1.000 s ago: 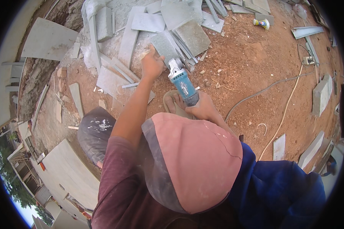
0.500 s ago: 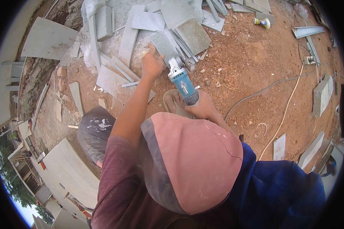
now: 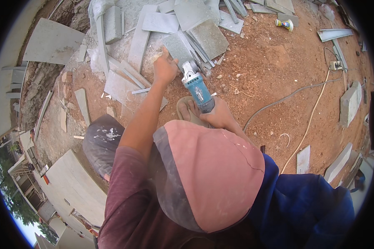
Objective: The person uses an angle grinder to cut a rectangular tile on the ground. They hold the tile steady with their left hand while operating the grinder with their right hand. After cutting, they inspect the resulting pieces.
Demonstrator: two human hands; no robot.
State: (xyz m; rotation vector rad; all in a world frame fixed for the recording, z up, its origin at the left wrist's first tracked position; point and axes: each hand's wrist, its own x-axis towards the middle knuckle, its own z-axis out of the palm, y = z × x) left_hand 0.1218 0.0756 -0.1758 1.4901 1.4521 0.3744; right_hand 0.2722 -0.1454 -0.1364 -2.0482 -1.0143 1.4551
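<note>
Reaches up through the middle of the frame with the left arm point(image 3: 139, 118), nearly straight. Keeps the right arm low and close in, partly hidden by a pink cap point(image 3: 214, 170). Holds the blue grinder point(image 3: 199, 89) by its dark back end, in the middle of the frame, with the right hand's point(image 3: 217, 115) fingers closed around it. Points the silver head point(image 3: 190, 70) up and left, just beside the left hand point(image 3: 165, 70). Touches the left edge of a grey slab point(image 3: 178, 46), top middle, with the left fingers; cannot tell a grip from a plain touch. Has more slabs point(image 3: 197, 12) crowded above, and a foot point(image 3: 190, 108) near below. Has room over red dirt point(image 3: 274, 74) at right, crossed by a grey cord point(image 3: 278, 101) and a pale cord point(image 3: 323, 88).
</note>
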